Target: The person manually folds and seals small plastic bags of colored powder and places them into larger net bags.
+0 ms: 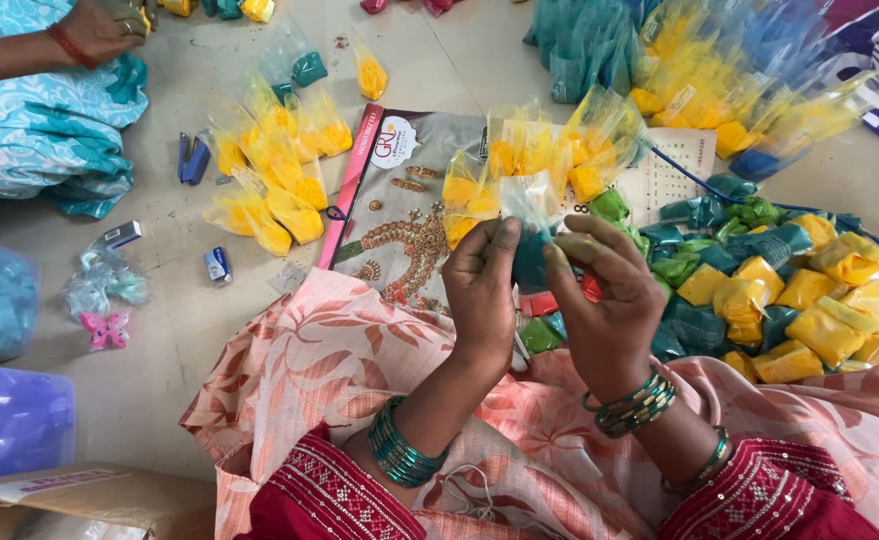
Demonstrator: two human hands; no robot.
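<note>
Packet (531, 235) of clear plastic with teal filling, held up over the lap, between both hands and above the open catalogue (399, 215) on the floor. Left hand (481, 285) pinches its left side, fingers closed on the plastic; right hand (604, 300) grips the right side, thumb and forefinger pressed on the top edge. Hands close together, both clamped on the same packet. Top of the bag looks loose and ruffled, not yet sealed, as far as can be told.

Just past the hands, a row of yellow-filled packets (519, 165) lies across the catalogue. To the right, a heap of small wrapped yellow and teal bundles (789, 300). To the left on the floor, a second cluster of yellow packets (274, 175), near a blue stapler (194, 158) and a small box of staples (218, 265). Farther back, a large pile of finished-looking bags (719, 90).

Judgement: many packets already made; the loose bundles suggest plenty left.

Another person's hand (99, 30) rests at top left, above a turquoise garment
</note>
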